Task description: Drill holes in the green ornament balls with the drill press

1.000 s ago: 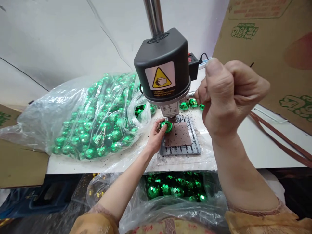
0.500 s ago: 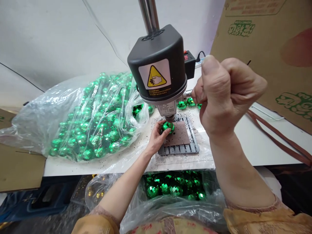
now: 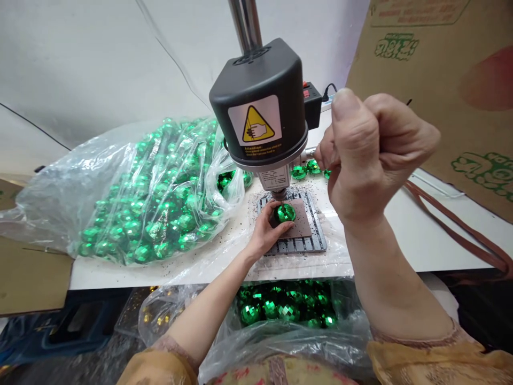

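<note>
A green faceted mirror ball [image 3: 286,213] sits on the brown square board [image 3: 303,227], right under the spindle of a black bench drill [image 3: 256,101]. My left hand [image 3: 265,229] curls around the ball's left side, its thumb in front and fingers behind. Up at the drill's right side, my right hand [image 3: 368,155] is closed in a fist on the feed lever [image 3: 308,153]; most of the lever is hidden behind my fingers. Beneath the board lies the slotted grey drill base [image 3: 318,235], sprinkled with dark shavings.
To the left lies a clear plastic bag [image 3: 152,208] of green balls. Another open bag [image 3: 286,310] of them is below the table edge. A cardboard box [image 3: 441,69] stands at right, with a brown strap [image 3: 452,230] near it. Several balls [image 3: 312,167] lie behind the base.
My left hand has shifted slightly right with the ball, bringing it from the left part of the board nearer its middle. My right hand has stayed at the lever.
</note>
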A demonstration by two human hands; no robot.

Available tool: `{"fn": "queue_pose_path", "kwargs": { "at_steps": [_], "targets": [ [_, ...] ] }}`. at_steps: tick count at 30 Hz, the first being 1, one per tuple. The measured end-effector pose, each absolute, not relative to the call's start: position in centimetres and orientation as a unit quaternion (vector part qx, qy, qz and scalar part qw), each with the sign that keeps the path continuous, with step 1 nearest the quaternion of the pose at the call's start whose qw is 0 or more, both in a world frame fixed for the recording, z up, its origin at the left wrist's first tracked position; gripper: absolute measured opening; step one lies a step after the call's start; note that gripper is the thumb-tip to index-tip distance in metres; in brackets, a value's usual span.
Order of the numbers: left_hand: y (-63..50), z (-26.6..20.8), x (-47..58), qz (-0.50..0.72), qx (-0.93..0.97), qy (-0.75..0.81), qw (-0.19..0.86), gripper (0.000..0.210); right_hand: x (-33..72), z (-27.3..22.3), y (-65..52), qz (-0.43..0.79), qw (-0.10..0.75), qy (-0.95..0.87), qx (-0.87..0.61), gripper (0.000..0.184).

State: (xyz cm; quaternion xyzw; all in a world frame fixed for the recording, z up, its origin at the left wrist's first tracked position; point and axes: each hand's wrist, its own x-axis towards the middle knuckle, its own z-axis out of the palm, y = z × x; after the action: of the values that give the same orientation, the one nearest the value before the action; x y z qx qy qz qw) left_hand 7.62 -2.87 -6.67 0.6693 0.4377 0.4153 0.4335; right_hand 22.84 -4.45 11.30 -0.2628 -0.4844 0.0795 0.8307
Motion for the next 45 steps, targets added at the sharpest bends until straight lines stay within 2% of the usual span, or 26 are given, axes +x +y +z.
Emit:
{"fn": "queue_pose_path", "kwargs": {
  "at_steps": [8, 17, 22, 40, 45],
  "targets": [
    [-2.9, -6.8, 7.7, 0.416, 0.659, 0.431, 0.455, 0.059, 23.0, 10.1, -3.9, 0.062, 0.848, -0.483, -0.21, 0.051],
    [-3.0, -7.1, 7.5, 0.418, 0.661, 0.423, 0.458, 0.057, 22.6, 7.7, -4.6, 0.041, 0.844, -0.473, -0.248, 0.053],
    [-2.9, -7.3, 7.6, 0.422, 0.659, 0.422, 0.457, 0.056, 22.3, 7.1, -3.8, -0.009, 0.865, -0.462, -0.193, 0.052],
    [-2.8, -7.8, 7.5, 0.43, 0.657, 0.42, 0.455, 0.055, 23.4, 4.4, -3.2, -0.043, 0.84, -0.528, -0.116, 0.049],
    [-2.8, -7.6, 8.1, 0.442, 0.632, 0.423, 0.475, 0.057, 22.9, 6.5, -3.8, -0.018, 0.855, -0.491, -0.164, 0.049]
  ]
}}
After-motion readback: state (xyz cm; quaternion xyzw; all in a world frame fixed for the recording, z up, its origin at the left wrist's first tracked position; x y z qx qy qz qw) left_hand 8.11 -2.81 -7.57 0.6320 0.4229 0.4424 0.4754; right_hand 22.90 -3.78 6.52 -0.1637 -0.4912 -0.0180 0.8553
